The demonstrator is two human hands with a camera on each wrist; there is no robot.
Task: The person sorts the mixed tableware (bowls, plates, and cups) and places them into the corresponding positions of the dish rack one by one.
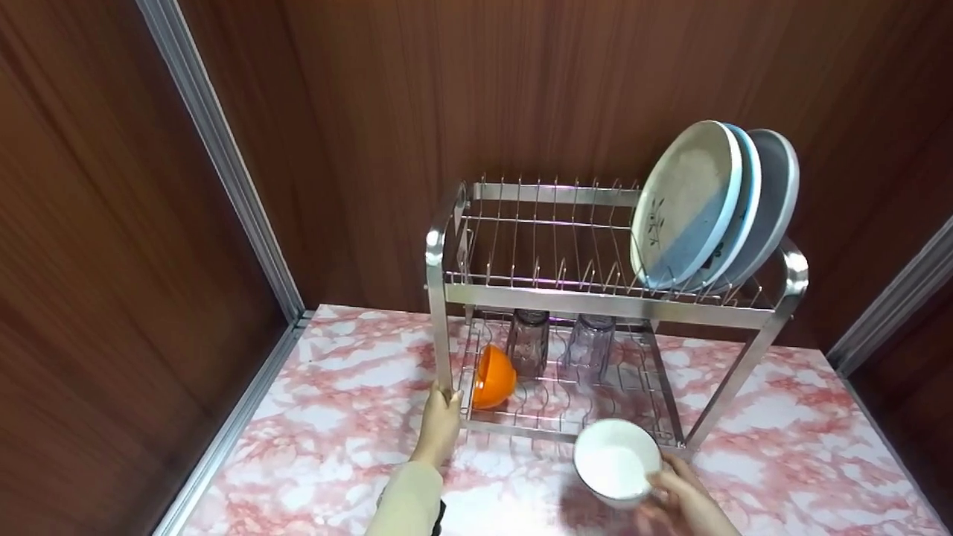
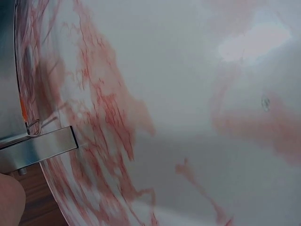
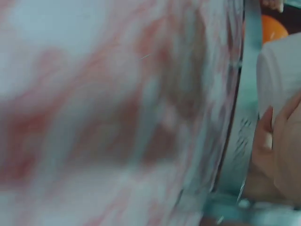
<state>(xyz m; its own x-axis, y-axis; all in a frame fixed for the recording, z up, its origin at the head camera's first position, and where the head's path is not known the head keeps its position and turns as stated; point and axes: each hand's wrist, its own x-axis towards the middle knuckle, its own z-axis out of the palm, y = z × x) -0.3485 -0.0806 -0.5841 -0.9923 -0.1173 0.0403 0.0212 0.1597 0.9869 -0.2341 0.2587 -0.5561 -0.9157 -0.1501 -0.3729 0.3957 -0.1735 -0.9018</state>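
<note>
My right hand [image 1: 679, 491] holds a white bowl [image 1: 616, 460] by its side, in front of the dish rack's lower right corner. The bowl's inside faces up and toward the head camera; its outer wall shows in the right wrist view beside the fingers [image 3: 264, 141]. At the left, my left hand [image 1: 441, 426] grips the front left leg of the metal dish rack [image 1: 610, 304]. An orange bowl [image 1: 495, 378] stands tipped on its side on the lower shelf, close to that hand.
Several plates [image 1: 689, 205] stand upright at the right of the top tier. Behind the orange bowl, two clear glasses [image 1: 528, 346] stand upside down on the lower shelf. The rack is on a pink-and-white marbled table [image 1: 335, 447], with brown wood panels [image 1: 357, 149] around it.
</note>
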